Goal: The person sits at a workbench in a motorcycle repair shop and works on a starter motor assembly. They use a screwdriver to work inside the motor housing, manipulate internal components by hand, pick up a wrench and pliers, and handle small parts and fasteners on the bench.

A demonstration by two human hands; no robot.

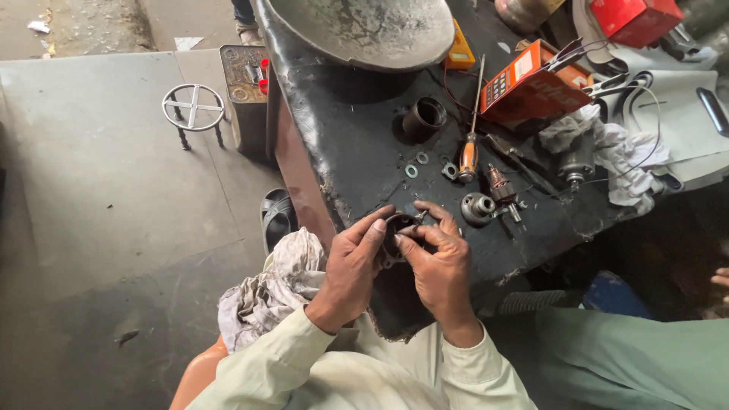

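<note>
A: So why are both hands on that round metal part (396,231)?

B: Left hand (351,267) cups it at the bench (334,144) edge, right hand (440,266) fingers pinch its rim, probably steadying it

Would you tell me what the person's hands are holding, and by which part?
Both the left hand and the right hand hold a small dark round metal housing by its rim, fingertips pinching opposite sides above the workbench edge.
</note>
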